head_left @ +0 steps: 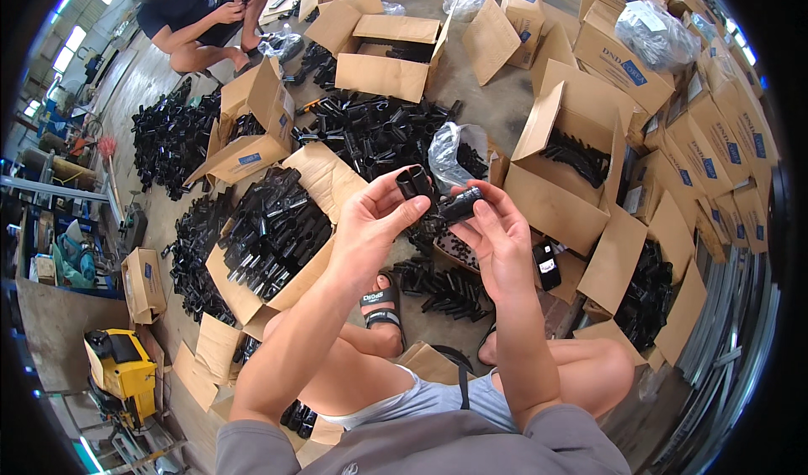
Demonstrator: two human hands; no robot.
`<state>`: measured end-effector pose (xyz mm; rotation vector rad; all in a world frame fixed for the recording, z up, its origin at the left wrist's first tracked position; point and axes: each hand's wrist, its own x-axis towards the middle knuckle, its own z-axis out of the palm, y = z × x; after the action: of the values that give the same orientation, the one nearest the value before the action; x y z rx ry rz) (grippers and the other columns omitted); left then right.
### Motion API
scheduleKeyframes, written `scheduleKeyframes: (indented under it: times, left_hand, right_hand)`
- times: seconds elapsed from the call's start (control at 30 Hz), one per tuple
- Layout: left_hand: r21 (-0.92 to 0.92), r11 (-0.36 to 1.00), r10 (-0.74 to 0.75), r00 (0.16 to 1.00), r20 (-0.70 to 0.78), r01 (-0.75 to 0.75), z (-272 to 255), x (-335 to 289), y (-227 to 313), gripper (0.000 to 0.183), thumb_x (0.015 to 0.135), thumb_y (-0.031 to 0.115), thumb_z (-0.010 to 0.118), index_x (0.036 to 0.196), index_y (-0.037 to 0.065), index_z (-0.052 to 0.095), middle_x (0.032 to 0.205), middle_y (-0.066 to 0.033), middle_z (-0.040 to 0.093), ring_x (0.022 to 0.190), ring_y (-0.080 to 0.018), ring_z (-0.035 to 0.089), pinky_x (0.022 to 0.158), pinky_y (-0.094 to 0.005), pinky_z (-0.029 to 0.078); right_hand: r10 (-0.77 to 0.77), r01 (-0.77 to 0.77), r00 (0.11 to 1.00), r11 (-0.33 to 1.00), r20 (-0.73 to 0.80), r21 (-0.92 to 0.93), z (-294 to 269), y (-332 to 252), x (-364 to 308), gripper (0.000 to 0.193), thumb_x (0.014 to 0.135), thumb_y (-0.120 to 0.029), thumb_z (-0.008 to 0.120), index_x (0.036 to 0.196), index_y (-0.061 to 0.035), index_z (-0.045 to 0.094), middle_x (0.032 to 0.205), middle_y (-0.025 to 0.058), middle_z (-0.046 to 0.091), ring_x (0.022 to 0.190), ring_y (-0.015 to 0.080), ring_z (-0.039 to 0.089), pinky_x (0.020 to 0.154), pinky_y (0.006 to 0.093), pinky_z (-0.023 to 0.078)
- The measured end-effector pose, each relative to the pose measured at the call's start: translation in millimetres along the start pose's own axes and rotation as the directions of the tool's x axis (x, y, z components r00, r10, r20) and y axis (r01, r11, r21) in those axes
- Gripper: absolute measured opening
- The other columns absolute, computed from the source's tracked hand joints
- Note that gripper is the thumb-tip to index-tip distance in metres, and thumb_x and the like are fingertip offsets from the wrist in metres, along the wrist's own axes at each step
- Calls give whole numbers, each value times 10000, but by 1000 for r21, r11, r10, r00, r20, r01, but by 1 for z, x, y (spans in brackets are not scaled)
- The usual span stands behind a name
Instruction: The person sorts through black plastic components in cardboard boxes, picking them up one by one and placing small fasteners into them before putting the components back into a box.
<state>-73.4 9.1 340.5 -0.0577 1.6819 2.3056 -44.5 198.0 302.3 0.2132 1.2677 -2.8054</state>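
In front of my chest, my left hand (380, 221) pinches a shiny black pipe joint (413, 184) with round, tube-like ends, between thumb and fingers. Close beside it, my right hand (498, 238) grips another black pipe joint (461, 206), lying nearly sideways. The inner ends of the two pieces come together between my hands; I cannot tell whether they are joined. Beneath them are a clear plastic bag (452, 157) and a small container of little dark parts (455, 249), partly covered by my right hand. A pile of black joints (446, 288) lies by my feet.
An open carton of joints (278, 231) stands left, near a large loose heap (370, 130). Another open carton (560, 210) is at right, before stacked closed boxes (707, 151). A co-worker (198, 21) sits far left, hands on a small dark piece. Metal bars (724, 349) lie right.
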Motion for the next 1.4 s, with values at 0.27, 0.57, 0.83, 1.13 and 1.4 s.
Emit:
scheduleKeyframes:
  times: [0.27, 0.57, 0.83, 1.13, 1.4]
  left_hand:
    - [58, 998, -33, 998, 62, 30, -7, 1, 9, 419, 924, 46, 758, 1312, -9, 609, 1224, -65, 699, 1116, -116, 652, 1007, -279, 512]
    - [187, 982, -41, 990, 136, 15, -13, 1, 11, 501, 899, -21, 748, 1372, -28, 580, 1250, -103, 702, 1126, -130, 665, 995, -283, 543]
    - [316, 948, -41, 999, 31, 29, -26, -7, 29, 461, 877, -46, 746, 1318, -59, 612, 1188, -116, 723, 1082, -139, 687, 959, -282, 556]
    - [530, 838, 219, 970, -107, -131, -38, -7, 59, 390, 867, -46, 734, 1246, -47, 643, 1049, -116, 743, 978, -152, 722, 906, -288, 555]
    - [797, 583, 324, 945, -51, -157, -42, -2, 71, 477, 781, 81, 816, 1241, 91, 691, 1047, -144, 747, 955, -335, 706, 856, -394, 555]
  right_hand:
    - [39, -35, 998, 998, 57, -54, -2, 2, 1, 326, 1039, -118, 609, 1340, -2, 566, 1285, 132, 661, 1127, 163, 674, 960, 329, 589]
    - [49, -45, 998, 993, 38, -105, -6, 16, -1, 332, 1032, -92, 603, 1351, -9, 562, 1271, 111, 668, 1133, 150, 666, 961, 322, 585]
    - [102, -92, 991, 989, 92, -113, 1, 36, 8, 377, 1035, -145, 626, 1375, -6, 544, 1301, 158, 661, 1157, 198, 674, 931, 329, 600]
    - [-112, -135, 951, 686, -287, -715, -139, 85, 195, 231, 1050, -142, 574, 1216, 10, 629, 1069, 113, 708, 832, 166, 695, 764, 297, 590]
    - [-92, -84, 994, -404, -51, -911, -209, 176, 313, 199, 886, -64, 586, 981, 19, 740, 1027, 294, 718, 1002, 474, 699, 870, 518, 583]
